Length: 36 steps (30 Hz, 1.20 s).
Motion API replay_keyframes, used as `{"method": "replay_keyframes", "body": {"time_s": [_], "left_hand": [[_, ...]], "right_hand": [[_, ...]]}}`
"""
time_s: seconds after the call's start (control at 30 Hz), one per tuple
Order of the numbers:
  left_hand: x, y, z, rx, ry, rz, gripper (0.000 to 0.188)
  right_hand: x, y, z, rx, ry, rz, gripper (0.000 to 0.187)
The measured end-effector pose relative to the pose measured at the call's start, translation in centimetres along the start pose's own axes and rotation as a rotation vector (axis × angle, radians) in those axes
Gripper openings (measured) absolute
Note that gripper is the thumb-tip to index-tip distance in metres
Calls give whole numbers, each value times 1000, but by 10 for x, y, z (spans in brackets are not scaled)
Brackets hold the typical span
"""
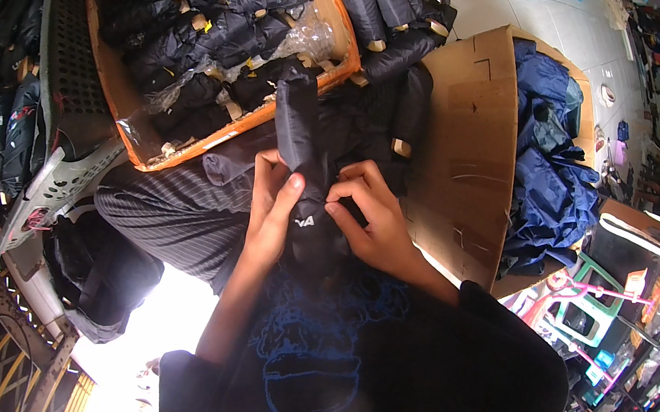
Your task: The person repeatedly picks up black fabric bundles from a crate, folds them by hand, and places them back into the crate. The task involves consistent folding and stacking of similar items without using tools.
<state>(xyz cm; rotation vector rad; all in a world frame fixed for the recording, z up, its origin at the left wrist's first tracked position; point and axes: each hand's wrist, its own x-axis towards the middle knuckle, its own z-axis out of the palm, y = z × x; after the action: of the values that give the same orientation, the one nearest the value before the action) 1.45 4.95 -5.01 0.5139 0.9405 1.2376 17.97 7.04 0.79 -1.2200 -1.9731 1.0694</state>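
A black folded umbrella [300, 129] in a fabric sleeve stands upright in front of my chest, with small white lettering near its lower end. My left hand [268, 207] is closed round its left side, the thumb lying across the front. On the other side my right hand [367, 210] pinches at the lower part of the black fabric with thumb and forefinger. What exactly those fingertips grip is too small and dark to tell. More black wrapped umbrellas [397, 113] lie just beyond, against my striped trouser legs [176, 213].
Ahead stands an orange-edged carton [240, 127] full of black umbrellas with pale wooden ends. A grey perforated crate [74, 91] holds more at the left. To the right, a brown cardboard box [458, 142] contains crumpled blue fabric [553, 196]. A black bag [103, 272] sits at lower left.
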Motion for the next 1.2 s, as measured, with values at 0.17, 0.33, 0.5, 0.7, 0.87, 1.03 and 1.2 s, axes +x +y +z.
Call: {"method": "replay_keyframes", "body": {"time_s": [0.17,0.33,0.5,0.7,0.87,1.03,1.2], "left_hand": [[0,10,9,-43,57,-120,45],[-8,21,17,-232,38,-176,36],[-18,7,12,-98,202,-235,39],[-15,0,11,61,94,-145,44],[-8,-9,6,120,-80,-5,55],[-11,10,12,45,-215,-48,56],[-16,3,5,250,-177,23,52]], "right_hand": [[-7,5,7,215,102,40,21],[-8,21,15,645,149,340,24],[-2,19,19,709,124,429,35],[-10,21,20,744,-23,611,41],[-2,20,17,921,16,613,44],[-3,22,15,959,-33,633,51],[-6,21,14,957,-83,610,51]]}}
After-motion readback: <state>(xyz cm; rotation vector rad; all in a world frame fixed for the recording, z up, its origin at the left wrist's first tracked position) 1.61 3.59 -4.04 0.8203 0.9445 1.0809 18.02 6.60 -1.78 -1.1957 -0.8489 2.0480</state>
